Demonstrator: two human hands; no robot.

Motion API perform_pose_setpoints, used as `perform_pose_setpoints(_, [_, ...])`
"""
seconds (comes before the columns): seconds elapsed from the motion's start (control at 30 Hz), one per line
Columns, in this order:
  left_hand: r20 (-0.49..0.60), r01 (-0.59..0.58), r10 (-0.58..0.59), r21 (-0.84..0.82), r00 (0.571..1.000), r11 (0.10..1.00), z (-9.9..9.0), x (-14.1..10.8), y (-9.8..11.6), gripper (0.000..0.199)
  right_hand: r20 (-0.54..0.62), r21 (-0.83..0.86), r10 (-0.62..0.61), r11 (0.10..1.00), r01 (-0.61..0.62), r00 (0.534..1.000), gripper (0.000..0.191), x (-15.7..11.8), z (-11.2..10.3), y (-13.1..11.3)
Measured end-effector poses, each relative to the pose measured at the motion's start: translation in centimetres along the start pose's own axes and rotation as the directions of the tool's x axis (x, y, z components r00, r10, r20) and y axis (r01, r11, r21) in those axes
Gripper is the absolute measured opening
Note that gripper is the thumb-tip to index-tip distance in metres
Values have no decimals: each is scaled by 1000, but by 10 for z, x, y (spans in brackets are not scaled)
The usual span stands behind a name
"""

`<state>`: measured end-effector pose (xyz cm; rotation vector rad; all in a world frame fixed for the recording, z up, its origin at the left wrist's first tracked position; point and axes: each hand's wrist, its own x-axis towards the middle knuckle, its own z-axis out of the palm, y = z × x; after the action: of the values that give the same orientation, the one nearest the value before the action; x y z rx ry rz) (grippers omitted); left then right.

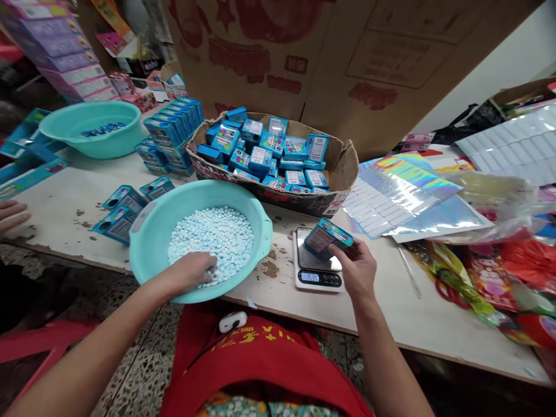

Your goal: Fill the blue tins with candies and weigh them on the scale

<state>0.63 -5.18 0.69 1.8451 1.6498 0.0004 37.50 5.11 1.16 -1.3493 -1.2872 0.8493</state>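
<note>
A turquoise basin point(143, 255) at the table's front edge holds a heap of small pale blue candy tablets point(226, 231). My left hand point(195, 271) reaches into it, fingers curled down among the tablets; the fingertips are partly hidden. Over the small digital scale point(319, 278), my right hand point(358, 266) grips a blue candy box point(324, 238) between thumb and fingers. The box is tilted at the weighing plate; whether it rests on the plate I cannot tell. The scale's display is lit, reading about 15.34.
Behind the basin, a cut-down carton point(343, 174) holds many blue boxes. More boxes point(125, 205) stand left of the basin, near a second turquoise basin point(121, 130). Shiny label sheets point(403, 191) and plastic packets lie right. Another person's hand point(11, 215) is at the left edge.
</note>
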Motion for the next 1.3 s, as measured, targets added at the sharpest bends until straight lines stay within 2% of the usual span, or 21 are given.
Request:
perform_pose_setpoints(0.07, [-51, 27, -32, -103, 998, 994, -6, -4, -1, 17, -10, 39, -65, 997, 65, 998, 41, 0, 9, -19])
perform_pose_setpoints(0.13, [-122, 41, -87, -335, 989, 941, -12, -10, -4, 17, 25, 94, -130, 987, 127, 991, 39, -3, 23, -42])
perform_pose_setpoints(0.2, [-197, 13, -158, -587, 968, 810, -21, -17, -5, 18, 143, 147, -180, 976, 159, 973, 38, -8, 43, -65])
perform_pose_setpoints(0.27, [-276, -56, -227, -740, 934, 670, -34, -25, -2, 21, 308, 155, -227, 970, 186, 924, 36, -15, 67, -84])
perform_pose_setpoints(0.37, [-435, -226, -238, -774, 868, 592, -63, -39, 16, 23, 509, 94, -277, 959, 267, 815, 30, -27, 105, -98])
perform_pose_setpoints(0.47, [-533, -338, -144, -699, 834, 630, -85, -46, 38, 23, 600, 49, -294, 942, 333, 744, 28, -40, 134, -97])
perform_pose_setpoints(0.57, [-514, -307, -66, -605, 855, 734, -92, -40, 49, 19, 640, 40, -294, 936, 351, 710, 28, -50, 150, -91])
perform_pose_setpoints(0.67, [-481, -287, -39, -585, 876, 759, -89, -30, 45, 17, 656, 38, -277, 941, 336, 702, 27, -55, 154, -87])
perform_pose_setpoints(0.83, [-535, -323, -139, -675, 833, 663, -87, -29, 34, 22, 647, 12, -241, 952, 306, 723, 28, -52, 156, -82])
perform_pose_setpoints(0.97, [-561, -293, -141, -612, 816, 735, -78, -30, 31, 30, 652, 4, -220, 958, 287, 725, 29, -51, 160, -79])
perform_pose_setpoints(1.07, [-564, -246, -156, -570, 811, 784, -65, -24, 30, 36, 667, 10, -254, 943, 333, 701, 27, -53, 164, -80])
perform_pose_setpoints(1.13, [-540, -239, -176, -610, 823, 755, -58, -19, 26, 33, 678, 20, -271, 936, 351, 684, 27, -54, 166, -81])
perform_pose_setpoints(1.17, [-517, -251, -179, -654, 837, 714, -55, -17, 24, 31, 679, 24, -274, 936, 352, 682, 27, -54, 167, -81])
perform_pose_setpoints(1.3, [-375, -270, -128, -828, 918, 491, -56, -18, 12, 42, 675, 46, -260, 949, 311, 690, 28, -52, 172, -79])
